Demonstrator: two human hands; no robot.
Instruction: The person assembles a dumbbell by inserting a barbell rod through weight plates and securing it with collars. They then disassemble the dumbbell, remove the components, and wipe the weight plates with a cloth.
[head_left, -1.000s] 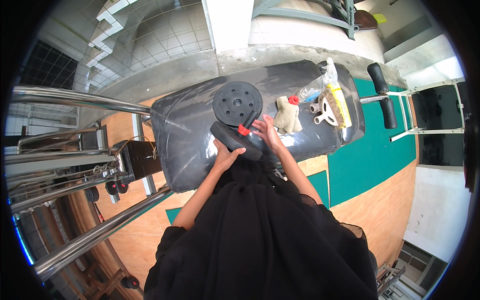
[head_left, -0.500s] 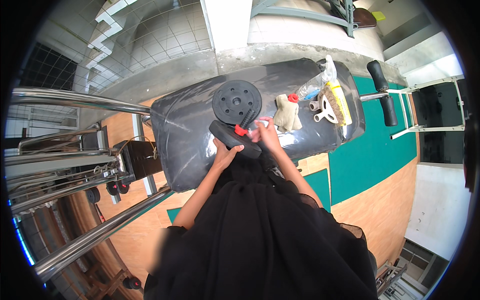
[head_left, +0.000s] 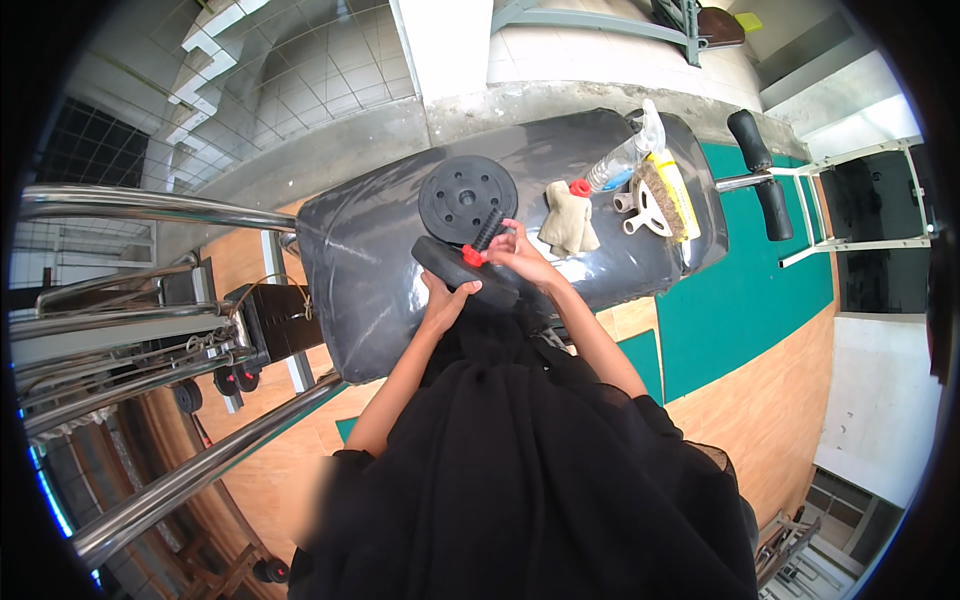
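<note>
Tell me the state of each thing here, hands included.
Left hand: gripping the near weight plate.
Right hand: fingertips at the red collar, grip unclear.
Near weight plate: tilted, held.
Red collar: around the threaded bar.
Threaded bar: slanted, end exposed.
Far weight plate: lying flat, unheld.
Beige cloth: rumpled.
Spray bottle: trigger head on.
Scrub brush: bristles showing.
Padded bench: glossy, wrinkled.

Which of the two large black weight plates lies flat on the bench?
The farther plate, its ring of holes facing up; the nearer plate is tilted, gripped by the left hand.
</note>
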